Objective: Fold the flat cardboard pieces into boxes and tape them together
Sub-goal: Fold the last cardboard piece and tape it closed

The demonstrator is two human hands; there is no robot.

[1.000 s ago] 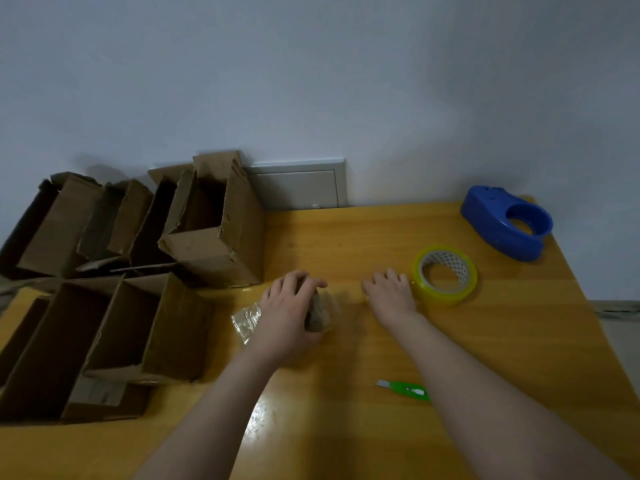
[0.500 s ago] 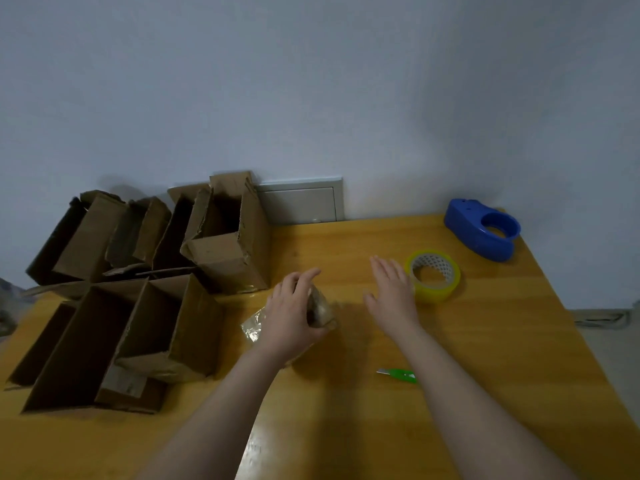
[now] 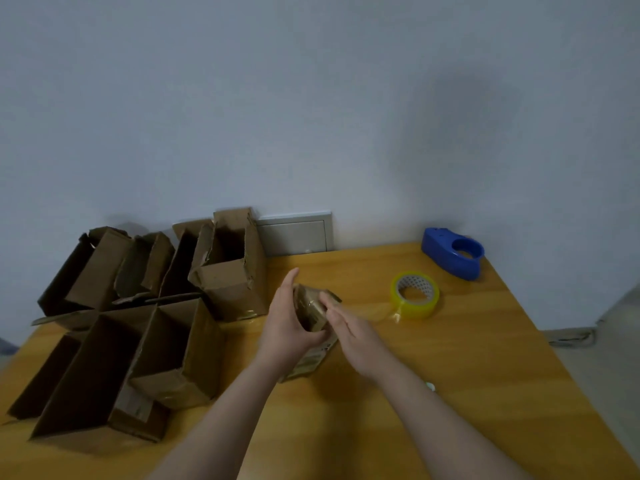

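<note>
Gripped the small cardboard piece (image 3: 313, 308) in the left hand (image 3: 287, 323), fingers curled under it and thumb raised along its far edge. Laid the right hand (image 3: 349, 330) against the piece's right face, fingers straight and close together, pinching nothing. Held the piece tilted just above the table (image 3: 485, 393); could not tell whether its lower end touched the wood. Looked glossy, as if already wrapped in tape.

Judged the step in hand as pressing tape down on a fold. Best done by keeping the left clasp firm and unmoving, then sliding the flat right fingers from the middle of the seam outward. Worth keeping the flap edges flush before pressing hard, since tape once stuck would not lift cleanly from cardboard. Worth watching for creases and trapped air under the film.

Just right of the grip, and a little beyond it, lay the yellow tape roll (image 3: 415, 295), flat on the table. Seemed to trail a clear strip toward the hands, though too faint to be sure. Farther right and beyond stood the blue tape dispenser (image 3: 452, 252), near the table's far corner. Left of the grip stood the folded boxes (image 3: 221, 271), open-topped and crowded together, the nearest just beside the left hand.
</note>
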